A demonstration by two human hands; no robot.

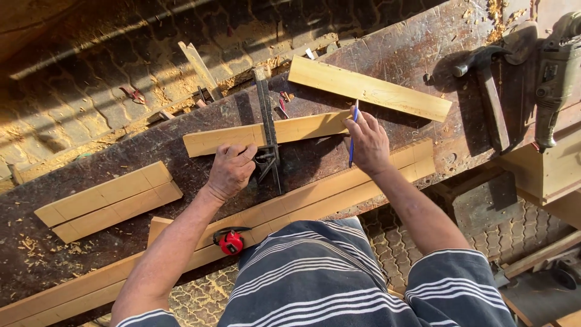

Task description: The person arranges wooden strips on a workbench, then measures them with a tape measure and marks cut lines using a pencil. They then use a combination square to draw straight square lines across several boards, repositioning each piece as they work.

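While the right hand [368,144] pinches a blue pencil [353,134] between closed fingertips, its tip sits at the right end of the strip [242,138] lying across the middle of the bench [375,54]. Over on the other side, the left hand [230,170] curls its fingers over the near edge of that same strip, pressing it down, thumb side just beside the square [267,136]. That square stands across the strip, blade running away from the person, stock on the near side.

Count the wood: one strip under the hands, one plank [369,89] just beyond it, angled, two short boards [109,200] side by side at the left, and two long boards [315,197] along the near edge. One red tape measure [230,241] rests on those long boards. One hammer [491,91] and one power tool [555,72] lie at the far right, well apart from the hands.
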